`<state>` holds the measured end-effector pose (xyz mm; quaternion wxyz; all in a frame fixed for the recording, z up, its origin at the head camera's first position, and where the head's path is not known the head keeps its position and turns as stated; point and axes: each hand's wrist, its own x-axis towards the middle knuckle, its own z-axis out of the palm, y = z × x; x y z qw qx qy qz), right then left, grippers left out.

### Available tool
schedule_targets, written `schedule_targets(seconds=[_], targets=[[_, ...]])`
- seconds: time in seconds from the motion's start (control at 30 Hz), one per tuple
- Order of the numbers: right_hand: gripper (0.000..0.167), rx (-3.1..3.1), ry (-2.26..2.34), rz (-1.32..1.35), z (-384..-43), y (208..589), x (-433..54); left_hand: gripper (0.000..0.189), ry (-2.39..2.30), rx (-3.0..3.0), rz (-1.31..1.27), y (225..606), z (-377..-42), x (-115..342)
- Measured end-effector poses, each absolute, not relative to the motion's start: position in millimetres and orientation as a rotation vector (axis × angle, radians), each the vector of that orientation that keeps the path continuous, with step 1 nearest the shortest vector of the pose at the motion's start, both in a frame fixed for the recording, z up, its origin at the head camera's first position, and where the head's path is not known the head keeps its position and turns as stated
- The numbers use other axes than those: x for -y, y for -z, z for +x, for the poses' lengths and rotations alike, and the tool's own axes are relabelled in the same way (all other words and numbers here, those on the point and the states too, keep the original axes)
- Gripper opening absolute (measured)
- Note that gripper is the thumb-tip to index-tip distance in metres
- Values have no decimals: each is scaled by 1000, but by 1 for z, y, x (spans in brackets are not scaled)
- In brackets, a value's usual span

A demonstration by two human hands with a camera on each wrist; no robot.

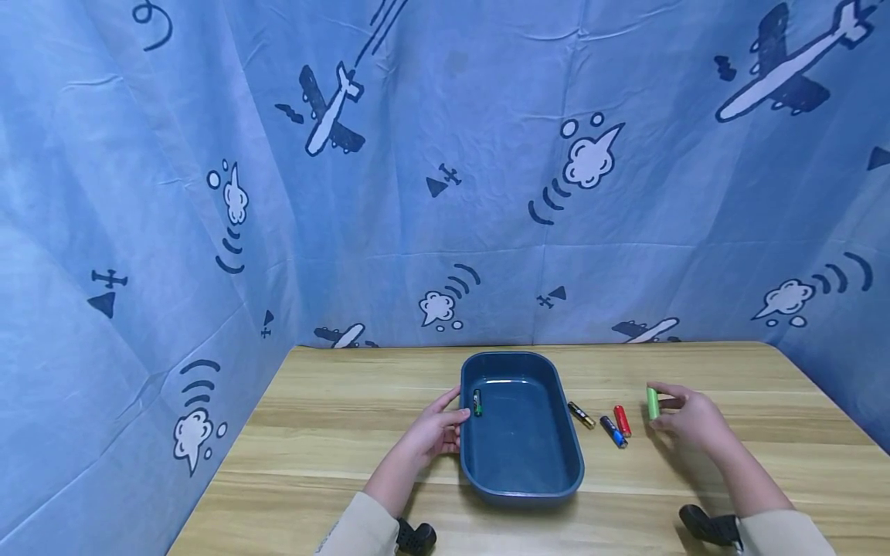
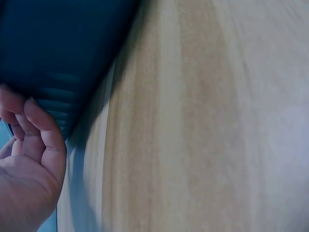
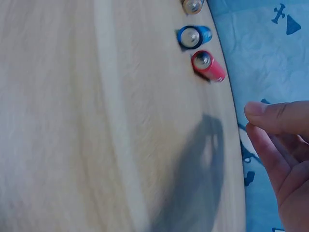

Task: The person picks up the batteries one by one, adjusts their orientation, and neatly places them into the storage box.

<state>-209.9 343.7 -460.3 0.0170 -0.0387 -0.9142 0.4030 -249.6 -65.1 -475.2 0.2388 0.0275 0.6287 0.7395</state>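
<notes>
In the head view a dark blue plastic bin (image 1: 521,494) stands on the table, a black-and-green battery (image 1: 477,402) inside along its left wall. My left hand (image 1: 439,431) holds the bin's left side, thumb over the rim and fingers against the outer wall. Off to the right, my right hand (image 1: 688,417) pinches a light green battery (image 1: 653,403) between thumb and fingers, above the tabletop. That battery is hidden in the right wrist view. Left of this hand lie a red battery (image 1: 622,421), a black-and-blue battery (image 1: 613,432) and a black-and-gold battery (image 1: 581,415).
The wooden table (image 1: 334,432) meets a blue curtain (image 1: 389,201) printed with planes along its back edge. The gold battery lies close against the bin's right side. A black strap device sits on each wrist.
</notes>
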Motion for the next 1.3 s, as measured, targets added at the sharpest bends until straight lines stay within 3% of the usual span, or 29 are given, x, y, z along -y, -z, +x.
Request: schedule_targets(seconds=[1.3], targets=[[73,2725,-1613,1,-229,420,-297,60,-2015,-1740,60,474,-251,65]])
